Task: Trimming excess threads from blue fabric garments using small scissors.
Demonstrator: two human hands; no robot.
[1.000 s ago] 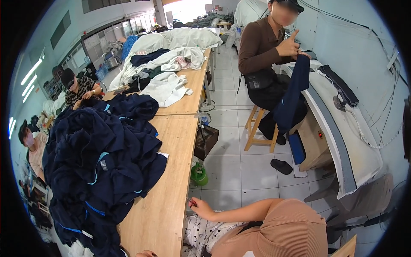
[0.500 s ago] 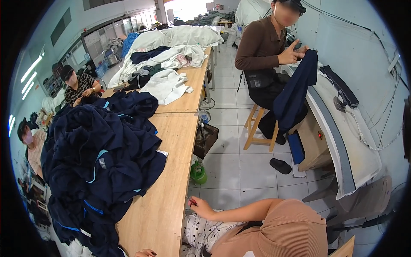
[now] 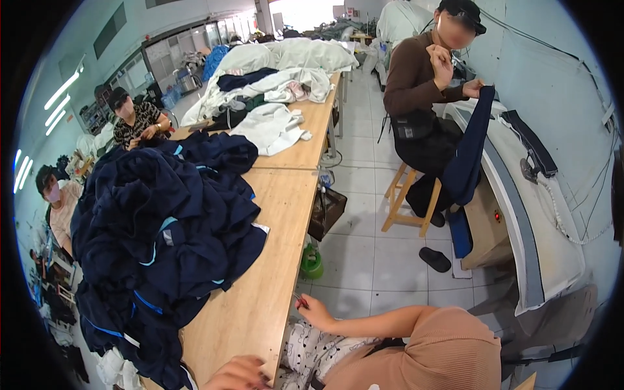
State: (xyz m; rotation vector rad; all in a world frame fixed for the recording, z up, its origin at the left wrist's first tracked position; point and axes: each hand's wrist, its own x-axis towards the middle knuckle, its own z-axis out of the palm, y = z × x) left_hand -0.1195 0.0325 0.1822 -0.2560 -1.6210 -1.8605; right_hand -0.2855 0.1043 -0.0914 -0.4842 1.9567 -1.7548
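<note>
My right hand (image 3: 316,312) is closed around small scissors (image 3: 301,302) with red handles, just off the table's edge and above my patterned lap. Part of the scissors is hidden by the fingers. At the lower edge, my left hand (image 3: 237,374) is over the wooden table (image 3: 250,305), smeared by motion, so its fingers do not show clearly. Nearest to it lies a large heap of navy garments (image 3: 188,214) with light-blue trim, spread over the table's left side.
A co-worker (image 3: 416,78) in brown sits on a wooden stool (image 3: 406,201), holding a navy garment (image 3: 473,153) beside an ironing board (image 3: 552,234) with an iron (image 3: 530,170). White cloth (image 3: 273,130) lies farther along the table. Two people sit beyond the heap. A green container (image 3: 311,262) stands on the floor.
My left hand has come farther into view from the lower edge. My right hand keeps the scissors. The co-worker in brown has raised one hand off the navy garment. The whole view has shifted slightly.
</note>
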